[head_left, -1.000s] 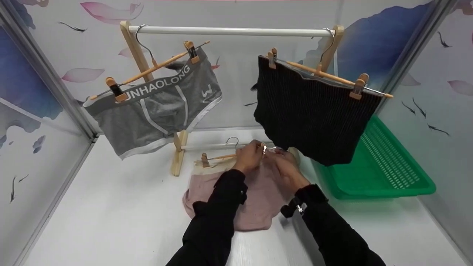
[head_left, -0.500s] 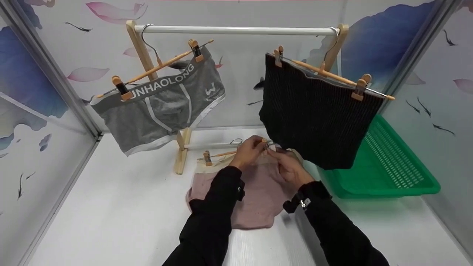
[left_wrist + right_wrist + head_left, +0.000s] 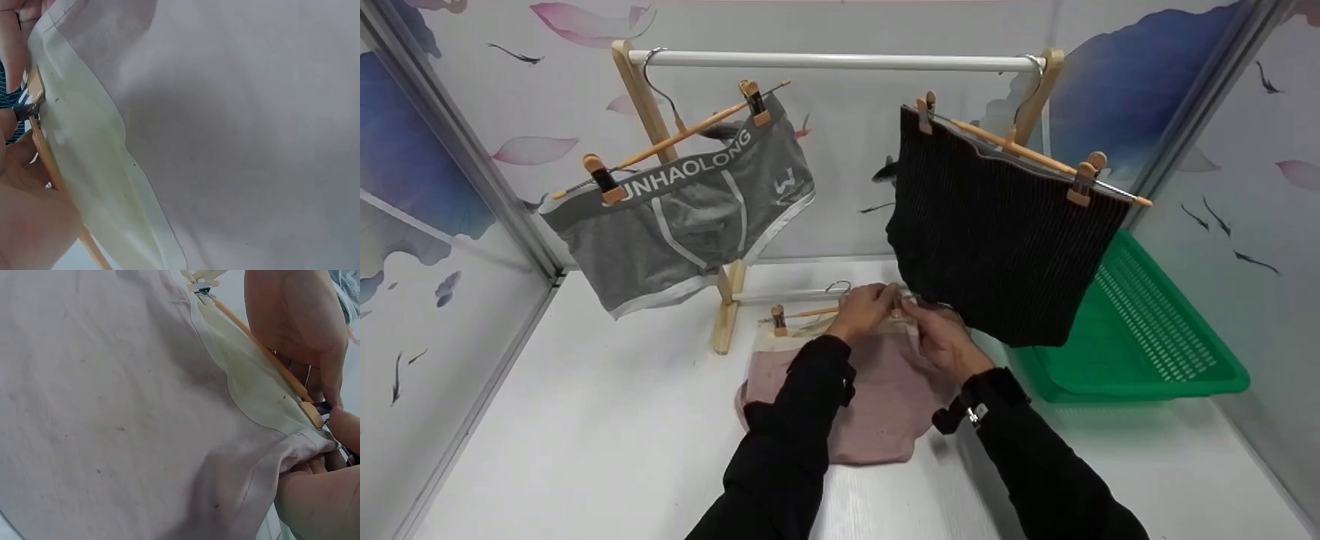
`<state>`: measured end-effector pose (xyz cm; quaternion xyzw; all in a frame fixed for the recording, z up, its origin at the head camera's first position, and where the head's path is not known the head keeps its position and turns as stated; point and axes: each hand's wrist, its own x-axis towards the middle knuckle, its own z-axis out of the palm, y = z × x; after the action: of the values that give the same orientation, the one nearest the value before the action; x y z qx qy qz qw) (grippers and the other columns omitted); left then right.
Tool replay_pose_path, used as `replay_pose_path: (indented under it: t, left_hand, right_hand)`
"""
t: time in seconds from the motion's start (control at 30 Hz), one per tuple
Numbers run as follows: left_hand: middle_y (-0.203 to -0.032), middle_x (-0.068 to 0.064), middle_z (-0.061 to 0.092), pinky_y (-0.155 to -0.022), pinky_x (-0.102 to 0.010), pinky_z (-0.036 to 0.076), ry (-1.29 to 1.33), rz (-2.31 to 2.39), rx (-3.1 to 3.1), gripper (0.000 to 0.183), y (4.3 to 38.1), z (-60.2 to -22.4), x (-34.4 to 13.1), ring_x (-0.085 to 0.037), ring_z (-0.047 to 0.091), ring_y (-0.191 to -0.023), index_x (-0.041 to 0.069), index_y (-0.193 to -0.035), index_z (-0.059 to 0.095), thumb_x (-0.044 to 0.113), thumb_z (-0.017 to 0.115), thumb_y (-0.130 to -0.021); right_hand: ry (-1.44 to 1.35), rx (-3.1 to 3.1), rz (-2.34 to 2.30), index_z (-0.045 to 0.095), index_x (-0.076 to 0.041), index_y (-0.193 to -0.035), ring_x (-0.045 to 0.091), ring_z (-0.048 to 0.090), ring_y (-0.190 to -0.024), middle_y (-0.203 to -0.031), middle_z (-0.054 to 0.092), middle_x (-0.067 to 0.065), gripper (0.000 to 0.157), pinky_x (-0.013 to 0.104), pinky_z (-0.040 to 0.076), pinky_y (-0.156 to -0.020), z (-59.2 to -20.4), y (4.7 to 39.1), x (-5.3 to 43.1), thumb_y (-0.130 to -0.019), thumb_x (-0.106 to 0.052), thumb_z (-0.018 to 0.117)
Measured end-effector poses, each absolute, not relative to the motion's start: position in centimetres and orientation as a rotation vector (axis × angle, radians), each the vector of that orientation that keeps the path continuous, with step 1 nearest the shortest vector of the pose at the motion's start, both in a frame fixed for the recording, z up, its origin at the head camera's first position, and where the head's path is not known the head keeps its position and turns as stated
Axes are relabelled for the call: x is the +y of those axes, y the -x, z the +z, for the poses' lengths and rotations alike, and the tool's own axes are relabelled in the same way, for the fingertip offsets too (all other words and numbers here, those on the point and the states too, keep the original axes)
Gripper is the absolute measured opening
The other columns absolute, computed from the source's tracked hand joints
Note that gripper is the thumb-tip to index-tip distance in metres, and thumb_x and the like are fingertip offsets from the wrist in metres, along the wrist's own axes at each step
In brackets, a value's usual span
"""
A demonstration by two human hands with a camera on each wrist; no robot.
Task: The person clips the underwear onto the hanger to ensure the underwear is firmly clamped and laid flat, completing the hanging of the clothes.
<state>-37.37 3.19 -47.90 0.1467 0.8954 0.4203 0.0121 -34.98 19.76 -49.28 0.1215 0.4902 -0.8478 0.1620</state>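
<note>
A pair of pink underpants [image 3: 877, 405] with a cream waistband lies on the white table, below a small wooden clip hanger [image 3: 816, 312]. The hanger's left clip [image 3: 778, 321] sits on the waistband. At the other end, my left hand [image 3: 864, 311] pinches the right clip [image 3: 311, 415], whose wooden tip overlaps the waistband corner in the right wrist view. My right hand [image 3: 949, 341] grips that corner, fingers behind the cloth and thumb beside the clip. Part of the clip is hidden by my fingers.
Grey underpants [image 3: 682, 217] and black ribbed underpants [image 3: 1005, 232] hang by clip hangers from a rack's white bar [image 3: 832, 60]. The black pair hangs close above my right hand. A green basket [image 3: 1147, 390] stands at the right. Printed panels enclose the table.
The right clip has come down onto the waistband corner between my hands. My left fingers now cover its top, which showed above them before. The hanging clothes have stayed on the rack.
</note>
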Motion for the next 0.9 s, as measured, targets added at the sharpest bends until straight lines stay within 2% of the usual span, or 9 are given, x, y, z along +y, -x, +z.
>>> replay_pose_path:
  t: [0.1, 0.2, 0.37, 0.53, 0.7, 0.77, 0.9]
  left_hand:
    - [-0.094, -0.001, 0.070, -0.107, -0.050, 0.030, -0.431, 1.329, 2.782, 0.050, 37.4, -47.8, 3.0, -0.024, 0.065, -0.102, 0.013, -0.095, 0.072, 0.043, 0.035, -0.111]
    - [-0.097, -0.003, 0.071, -0.106, -0.049, 0.032, -0.402, 1.344, 2.779, 0.051, 37.5, -47.7, 2.9, -0.024, 0.065, -0.104, 0.012, -0.096, 0.072, 0.044, 0.034, -0.110]
    - [-0.102, -0.004, 0.072, -0.108, -0.046, 0.034, -0.371, 1.405, 2.772, 0.051, 37.8, -47.5, 2.8, -0.024, 0.065, -0.108, 0.011, -0.100, 0.072, 0.044, 0.035, -0.110]
    - [-0.115, -0.006, 0.072, -0.111, -0.044, 0.035, -0.352, 1.434, 2.766, 0.047, 37.9, -47.5, 2.8, -0.024, 0.063, -0.118, 0.009, -0.110, 0.073, 0.042, 0.039, -0.110]
    - [-0.124, -0.008, 0.070, -0.114, -0.044, 0.031, -0.313, 1.461, 2.737, 0.048, 37.9, -47.5, 2.9, -0.026, 0.059, -0.124, 0.008, -0.122, 0.072, 0.041, 0.040, -0.109]
    - [-0.125, -0.008, 0.069, -0.115, -0.045, 0.028, -0.295, 1.467, 2.733, 0.049, 37.9, -47.5, 3.0, -0.026, 0.058, -0.125, 0.008, -0.123, 0.071, 0.042, 0.040, -0.109]
    - [-0.127, -0.005, 0.069, -0.115, -0.044, 0.028, -0.227, 1.516, 2.693, 0.049, 37.8, -47.4, 2.9, -0.026, 0.055, -0.128, 0.009, -0.125, 0.072, 0.045, 0.042, -0.108]
  right_hand:
    - [-0.358, 1.378, -2.485, 0.072, -0.006, -0.102, 0.011, 0.070, -0.094, -0.101, 0.073, 0.001, 0.007, 0.023, 0.055, -0.084, -49.3, 35.1, 19.4, -0.098, -0.004, 0.066]
    - [-0.361, 1.373, -2.543, 0.069, -0.007, -0.102, 0.008, 0.068, -0.095, -0.101, 0.070, -0.002, 0.008, 0.021, 0.054, -0.085, -49.3, 35.0, 19.1, -0.099, -0.002, 0.064]
    - [-0.348, 1.463, -2.558, 0.066, -0.004, -0.107, 0.007, 0.064, -0.092, -0.100, 0.068, -0.001, 0.007, 0.021, 0.054, -0.078, -49.3, 34.3, 18.9, -0.101, -0.007, 0.063]
    - [-0.346, 1.601, -2.514, 0.068, 0.000, -0.105, 0.006, 0.057, -0.073, -0.084, 0.063, -0.002, 0.015, 0.020, 0.049, -0.063, -49.4, 33.5, 18.9, -0.100, -0.015, 0.066]
    - [-0.349, 1.801, -2.396, 0.069, -0.001, -0.115, 0.009, 0.060, -0.075, -0.088, 0.067, 0.000, 0.028, 0.023, 0.050, -0.065, -49.6, 32.8, 19.4, -0.101, -0.025, 0.067]
    - [-0.333, 1.845, -2.377, 0.068, -0.001, -0.119, 0.012, 0.064, -0.082, -0.094, 0.070, 0.002, 0.032, 0.026, 0.052, -0.070, -49.7, 32.5, 19.5, -0.100, -0.027, 0.067]
    - [-0.286, 1.827, -2.384, 0.067, 0.000, -0.119, 0.013, 0.063, -0.076, -0.089, 0.069, 0.004, 0.032, 0.027, 0.050, -0.064, -50.1, 32.2, 19.8, -0.100, -0.027, 0.067]
